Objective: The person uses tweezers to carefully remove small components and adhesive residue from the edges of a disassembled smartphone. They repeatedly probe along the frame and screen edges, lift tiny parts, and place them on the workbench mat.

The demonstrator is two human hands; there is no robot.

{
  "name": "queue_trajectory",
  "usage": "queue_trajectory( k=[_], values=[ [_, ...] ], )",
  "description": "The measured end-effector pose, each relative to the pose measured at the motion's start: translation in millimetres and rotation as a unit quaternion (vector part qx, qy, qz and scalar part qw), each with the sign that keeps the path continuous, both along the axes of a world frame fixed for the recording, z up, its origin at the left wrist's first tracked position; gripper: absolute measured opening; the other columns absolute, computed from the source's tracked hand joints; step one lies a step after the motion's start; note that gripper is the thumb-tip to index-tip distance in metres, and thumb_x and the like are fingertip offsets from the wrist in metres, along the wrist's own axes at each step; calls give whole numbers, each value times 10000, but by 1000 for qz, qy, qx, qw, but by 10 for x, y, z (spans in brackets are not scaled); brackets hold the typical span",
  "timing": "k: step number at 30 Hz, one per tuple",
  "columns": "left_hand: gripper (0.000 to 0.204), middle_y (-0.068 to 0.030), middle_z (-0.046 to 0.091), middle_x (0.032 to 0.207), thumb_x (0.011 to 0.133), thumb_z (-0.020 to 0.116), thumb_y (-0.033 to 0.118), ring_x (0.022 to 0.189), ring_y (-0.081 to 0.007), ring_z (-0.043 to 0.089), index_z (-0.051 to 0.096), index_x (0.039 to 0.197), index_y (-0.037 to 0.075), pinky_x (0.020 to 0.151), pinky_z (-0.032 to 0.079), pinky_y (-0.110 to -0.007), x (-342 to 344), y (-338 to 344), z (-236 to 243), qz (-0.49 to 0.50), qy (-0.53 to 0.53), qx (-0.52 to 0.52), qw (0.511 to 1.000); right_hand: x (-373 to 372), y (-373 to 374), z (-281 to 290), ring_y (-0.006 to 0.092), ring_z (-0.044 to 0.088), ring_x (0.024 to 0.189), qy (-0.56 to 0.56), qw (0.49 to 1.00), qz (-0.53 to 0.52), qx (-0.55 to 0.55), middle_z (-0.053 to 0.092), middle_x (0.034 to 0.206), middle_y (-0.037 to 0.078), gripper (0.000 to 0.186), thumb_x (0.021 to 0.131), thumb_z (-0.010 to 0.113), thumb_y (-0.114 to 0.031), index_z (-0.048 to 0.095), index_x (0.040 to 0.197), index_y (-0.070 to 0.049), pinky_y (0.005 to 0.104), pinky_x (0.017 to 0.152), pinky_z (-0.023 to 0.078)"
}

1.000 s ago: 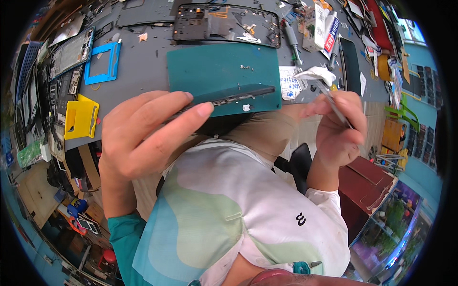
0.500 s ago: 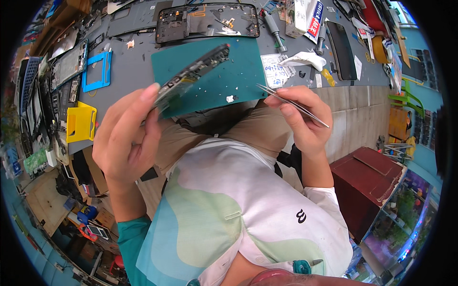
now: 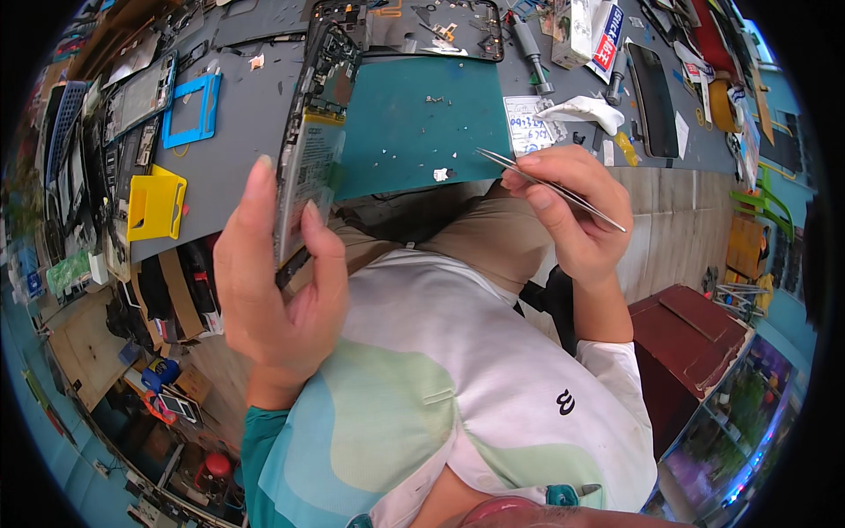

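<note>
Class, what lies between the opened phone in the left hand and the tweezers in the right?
In the head view, the green mat shows between the opened phone and the tweezers, with tiny scraps and a white piece on it.

We see grey table; pale floor below its near right corner; beyond, dark-red cabinet, light-blue wall, blue-violet light glowing.
</note>
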State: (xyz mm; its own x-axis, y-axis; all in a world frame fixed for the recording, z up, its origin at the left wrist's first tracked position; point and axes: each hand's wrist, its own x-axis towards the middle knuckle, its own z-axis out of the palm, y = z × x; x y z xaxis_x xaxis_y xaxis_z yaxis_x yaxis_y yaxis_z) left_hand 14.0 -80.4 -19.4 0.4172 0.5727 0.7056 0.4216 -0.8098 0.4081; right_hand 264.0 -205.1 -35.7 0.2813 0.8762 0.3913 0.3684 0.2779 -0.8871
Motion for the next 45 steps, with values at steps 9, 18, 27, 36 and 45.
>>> queue_trajectory(
  k=[9, 18, 27, 36, 45],
  values=[
    [613, -228, 678, 1372, 821, 702, -167, 1041, -308, 671, 548, 1415, -141, 828, 600, -355, 105, -86, 84, 1, 23, -74, 997, -200, -15, 52, 292, 758, 874, -53, 996, 68, 1, 775, 1057, 180, 386, 869, 738, 64, 712, 1253, 32, 348, 751, 614],
    [639, -233, 556, 1528, 853, 607, -128, 932, -258, 587, 447, 1472, -151, 806, 535, -351, 133, -26, 57, -26, 11, -141, 990, -970, 136, -316, 362, 779, 933, -152, 978, -1, 140, 740, 1155, 245, 477, 792, 851, 12, 665, 1232, 13, 393, 738, 658],
    [740, -143, 537, 1216, 1001, 498, -27, 975, -140, 526, 156, 1658, -46, 907, 465, -287, 142, -144, 218, -97, -17, -348, 932, -1239, 271, -455, 354, 773, 934, -153, 971, -87, 160, 672, 1318, 344, 560, 774, 880, -90, 640, 1263, 41, 338, 697, 631],
    [801, -123, 535, 1136, 981, 509, 21, 936, -145, 505, 107, 1670, -45, 904, 438, -279, 85, -141, 217, -118, -7, -344, 932, -1236, 327, -399, 340, 789, 846, -148, 972, -91, 157, 677, 1270, 390, 448, 829, 850, -35, 603, 1185, 79, 321, 634, 625],
    [744, -293, 483, 1494, 929, 584, -57, 936, -217, 643, 215, 1567, -156, 810, 570, -339, 52, -90, 125, -133, -26, -294, 946, -1058, 218, -337, 298, 789, 861, -147, 981, -58, 115, 731, 1265, 268, 555, 831, 870, -109, 610, 1301, 29, 332, 687, 626]
  ],
)
